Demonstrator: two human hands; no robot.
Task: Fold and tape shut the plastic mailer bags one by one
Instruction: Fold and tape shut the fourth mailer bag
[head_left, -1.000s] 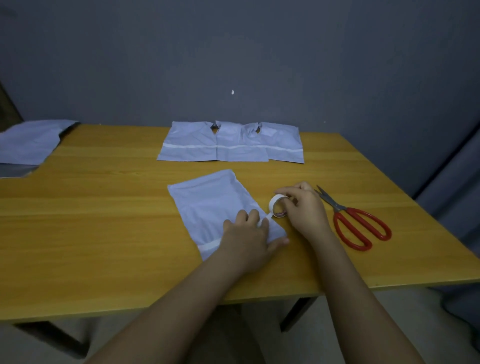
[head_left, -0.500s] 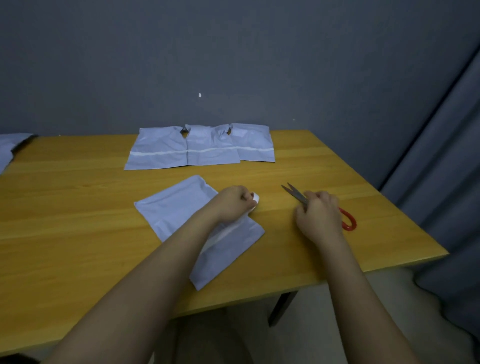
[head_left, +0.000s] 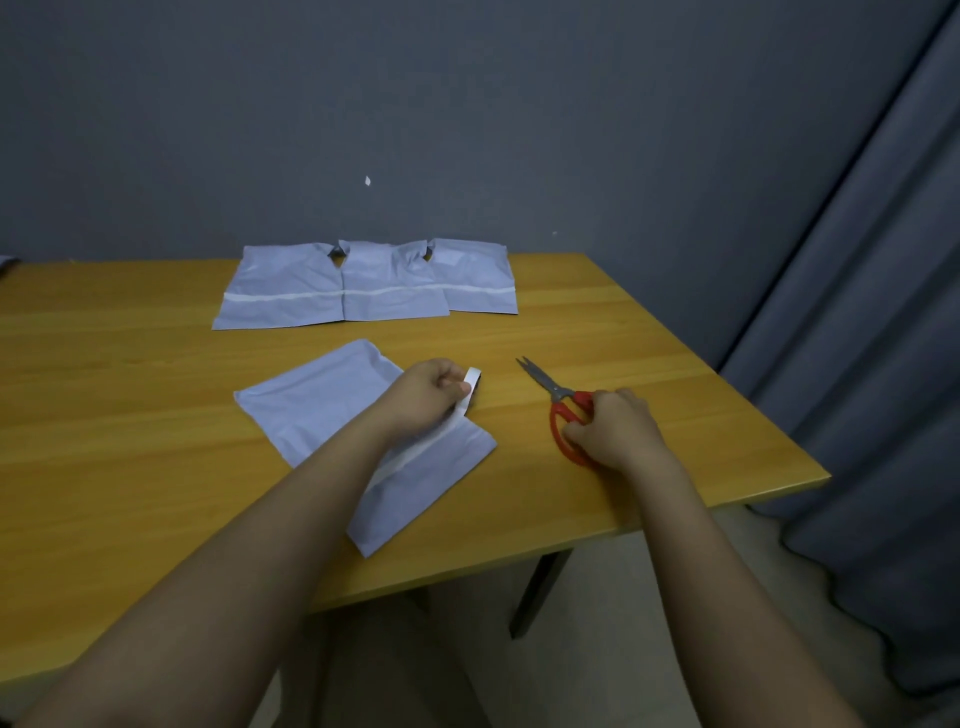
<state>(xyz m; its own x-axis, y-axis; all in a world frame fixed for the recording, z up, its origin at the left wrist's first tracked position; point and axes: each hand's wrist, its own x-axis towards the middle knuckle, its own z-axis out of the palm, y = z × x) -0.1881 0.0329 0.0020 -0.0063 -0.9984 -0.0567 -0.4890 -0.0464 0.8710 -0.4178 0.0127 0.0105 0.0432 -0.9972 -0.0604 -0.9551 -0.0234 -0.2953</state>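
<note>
1. Left hand (head_left: 426, 389) pinches tape (head_left: 471, 382) over the mailer (head_left: 332, 410), mid-counter (head_left: 130, 415).
2. Right hand (head_left: 613, 431) grips scissors (head_left: 558, 402), near the counter's right edge.
3. Three taped mailers (head_left: 363, 286) line the far edge.

Dim, even, bluish light with soft faint shadows, mild wide-angle bending at the edges, slight softness throughout, a weak sheen on the counter (head_left: 597, 312).

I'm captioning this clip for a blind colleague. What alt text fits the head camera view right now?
A person's left hand holds a white tape roll over a folded grey mailer bag on a wooden table, while the right hand grips red-handled scissors lying on the table. Three taped mailer bags lie in a row at the far edge.
</note>
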